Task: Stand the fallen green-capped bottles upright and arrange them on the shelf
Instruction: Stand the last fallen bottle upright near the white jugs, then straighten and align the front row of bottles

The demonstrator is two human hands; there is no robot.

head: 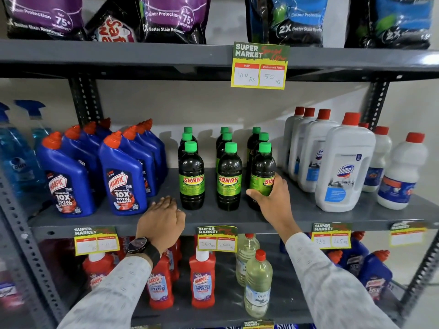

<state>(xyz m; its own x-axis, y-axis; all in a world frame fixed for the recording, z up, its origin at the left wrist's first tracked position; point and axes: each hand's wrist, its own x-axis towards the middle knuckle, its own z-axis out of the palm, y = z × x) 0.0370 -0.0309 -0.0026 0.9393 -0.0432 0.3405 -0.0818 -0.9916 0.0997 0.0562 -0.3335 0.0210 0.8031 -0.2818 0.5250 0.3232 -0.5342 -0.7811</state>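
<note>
Shelf: you face a grey slotted-angle metal shelf (pixel 237 218) set against a plain pale wall (pixel 213 105), with more grey boards above and below.
Green-capped bottles: nine dark plastic bottles with green caps and green "SUNNY" labels (pixel 229 175) stand upright in the middle of the board, in three columns of three running front to back.
Right hand: your right hand (pixel 273 198) is wrapped around the lower body of the front bottle in the right column (pixel 262 172), fingers over the label; that bottle stands upright at the front edge.
Left hand: your left hand (pixel 161 220) lies flat and open on the front edge of the board, holding nothing, just beside the front left bottle (pixel 191 175); a dark wristwatch (pixel 140 248) sits on the wrist.
Left neighbours: blue plastic "Harpic" bottles with orange angled caps (pixel 123 176) stand in rows to the left, with pale blue spray bottles (pixel 16 148) beyond them.
Right neighbours: white plastic "Domex" jugs with red caps (pixel 344 167) stand to the right.
Upper board: purple pouches (pixel 171 17) and blue detergent pouches (pixel 297 17) sit above, and a yellow-edged "SUPER MARKET" price card (pixel 260 65) hangs from that board.
Lower board: red "Harpic" bottles with white caps (pixel 202 279) and clear bottles of pale liquid with red caps (pixel 257 283) stand below, behind similar price cards on the shelf lip.
</note>
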